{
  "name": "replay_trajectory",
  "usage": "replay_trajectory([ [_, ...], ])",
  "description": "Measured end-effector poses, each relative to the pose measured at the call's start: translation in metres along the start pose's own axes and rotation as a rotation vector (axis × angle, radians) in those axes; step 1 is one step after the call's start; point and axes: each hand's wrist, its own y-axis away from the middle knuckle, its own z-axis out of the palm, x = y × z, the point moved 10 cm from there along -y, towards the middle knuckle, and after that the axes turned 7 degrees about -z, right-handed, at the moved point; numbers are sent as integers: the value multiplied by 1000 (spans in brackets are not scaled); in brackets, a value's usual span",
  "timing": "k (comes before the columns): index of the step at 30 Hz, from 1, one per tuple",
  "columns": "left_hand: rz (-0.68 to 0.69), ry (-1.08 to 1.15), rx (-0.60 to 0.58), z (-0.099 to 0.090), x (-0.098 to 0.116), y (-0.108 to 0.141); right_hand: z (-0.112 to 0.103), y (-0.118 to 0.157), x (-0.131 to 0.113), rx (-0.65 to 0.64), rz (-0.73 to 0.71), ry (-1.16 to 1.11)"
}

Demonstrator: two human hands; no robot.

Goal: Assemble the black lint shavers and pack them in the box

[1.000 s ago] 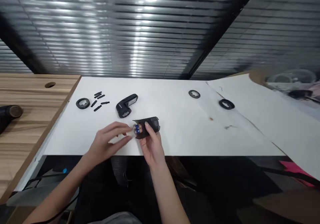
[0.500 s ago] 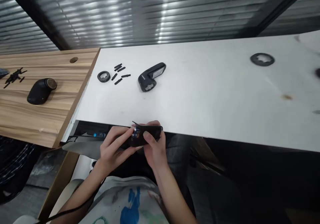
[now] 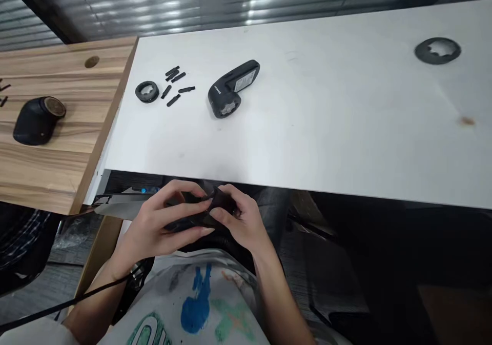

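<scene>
The white table fills the view ahead of you, and a wooden table sits at your 10 o'clock. On the wooden table is a black bent cap. Your left hand and right hand are low, just past the white table's near edge. The fingers of both hands are clamped on a thin, curved black plastic shell, and they hide what is inside it. At 12 o'clock lies a black lint shaver with a mesh end. At 11 o'clock are a black ring and small black strips. Another black ring is at 1 o'clock.
</scene>
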Motion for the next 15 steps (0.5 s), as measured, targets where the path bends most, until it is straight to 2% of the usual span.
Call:
replay_trajectory([
  [2,40,-27,-24,2,7,1,5,5,0,-63,15,-8],
  [5,3,-9,-105,6,7,1,3,10,-7,-104,-32,95],
  [8,-89,38,-229,14,-5,1,-1,11,-11,-109,-44,227],
  [12,-130,79,-369,16,-19,-6,-5,10,-1,-111,59,256],
  [14,-137,93,-373,8,-24,-17,-14,8,-2,-53,62,263],
  [15,-146,93,-322,0,-28,-26,-20,8,-4,-6,47,265],
])
